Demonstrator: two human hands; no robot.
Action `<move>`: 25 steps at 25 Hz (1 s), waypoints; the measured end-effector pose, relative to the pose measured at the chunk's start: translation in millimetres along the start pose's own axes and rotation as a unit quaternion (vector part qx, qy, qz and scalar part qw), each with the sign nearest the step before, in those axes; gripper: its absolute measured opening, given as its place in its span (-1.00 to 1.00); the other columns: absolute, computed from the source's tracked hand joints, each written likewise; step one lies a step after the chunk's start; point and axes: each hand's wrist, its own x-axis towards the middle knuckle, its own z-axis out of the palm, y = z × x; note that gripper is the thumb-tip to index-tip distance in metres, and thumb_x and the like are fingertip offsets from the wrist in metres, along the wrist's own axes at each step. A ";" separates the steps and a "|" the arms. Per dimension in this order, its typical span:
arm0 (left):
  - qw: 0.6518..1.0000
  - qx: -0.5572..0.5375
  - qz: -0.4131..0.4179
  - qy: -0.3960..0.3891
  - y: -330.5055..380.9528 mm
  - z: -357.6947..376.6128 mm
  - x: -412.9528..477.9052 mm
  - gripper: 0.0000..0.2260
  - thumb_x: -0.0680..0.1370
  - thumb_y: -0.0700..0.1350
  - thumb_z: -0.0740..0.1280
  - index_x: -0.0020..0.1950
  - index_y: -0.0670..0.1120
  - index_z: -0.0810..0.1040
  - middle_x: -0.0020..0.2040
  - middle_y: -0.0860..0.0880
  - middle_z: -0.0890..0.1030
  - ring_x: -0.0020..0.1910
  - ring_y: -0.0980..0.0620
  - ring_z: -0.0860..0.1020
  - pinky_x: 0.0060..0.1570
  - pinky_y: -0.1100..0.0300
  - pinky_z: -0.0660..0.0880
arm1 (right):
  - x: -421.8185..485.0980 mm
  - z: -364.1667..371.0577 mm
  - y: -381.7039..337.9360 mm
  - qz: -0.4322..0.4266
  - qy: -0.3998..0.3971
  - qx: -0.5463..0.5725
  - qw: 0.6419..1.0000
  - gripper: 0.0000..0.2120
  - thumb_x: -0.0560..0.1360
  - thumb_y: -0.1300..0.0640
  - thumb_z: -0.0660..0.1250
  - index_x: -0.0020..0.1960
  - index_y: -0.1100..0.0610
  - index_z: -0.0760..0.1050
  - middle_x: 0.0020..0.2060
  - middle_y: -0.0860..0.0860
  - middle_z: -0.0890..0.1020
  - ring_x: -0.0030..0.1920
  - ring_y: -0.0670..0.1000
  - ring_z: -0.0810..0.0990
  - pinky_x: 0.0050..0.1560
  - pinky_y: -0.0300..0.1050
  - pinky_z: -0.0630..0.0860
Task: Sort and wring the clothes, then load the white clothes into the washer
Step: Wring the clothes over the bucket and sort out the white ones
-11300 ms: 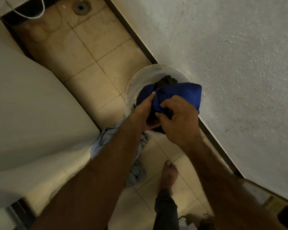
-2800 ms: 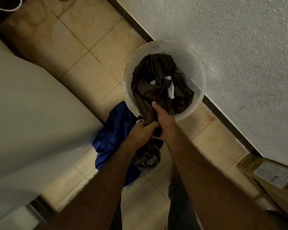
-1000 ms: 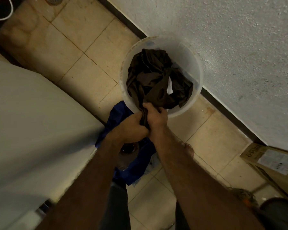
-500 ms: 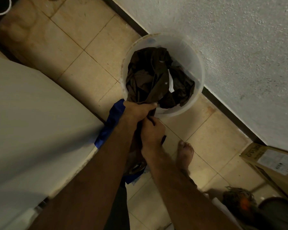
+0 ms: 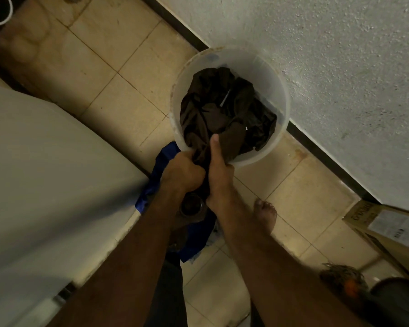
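A translucent white bucket point(image 5: 267, 74) stands on the tiled floor against the wall. A dark brown garment point(image 5: 222, 109) fills it, and one end comes over the near rim. My left hand point(image 5: 182, 173) and my right hand point(image 5: 219, 171) are side by side at that rim, both closed on this twisted end; the right thumb points up along the cloth. A wrung length with metal rings point(image 5: 191, 206) hangs below my hands. A blue garment point(image 5: 156, 180) lies on the floor under them, beside the washer.
The white washer point(image 5: 45, 185) fills the left side. A rough white wall point(image 5: 328, 55) runs along the right. A cardboard box point(image 5: 387, 227) and a dark container point(image 5: 397, 300) sit at the lower right. My bare foot point(image 5: 265, 215) rests on the tiles.
Over the last second my hands worked along the brown garment at the bucket rim; the right hand moved back up beside the left. Earlier, the blue garment went from the bucket to the floor.
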 end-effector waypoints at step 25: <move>0.987 -0.138 -0.076 0.035 -5.8 -0.8 13.1 -0.49 0.33 -0.02 0.39 0.29 0.00 0.51 0.13 -0.12 0.63 0.02 -0.18 0.62 0.10 -0.12 0.62 | -32.2 -10.5 33.3 -0.121 0.069 -0.064 0.988 -0.68 0.40 -0.08 0.42 -0.03 0.15 0.52 -0.14 0.00 0.63 -0.15 0.02 0.62 -0.16 -0.09 0.54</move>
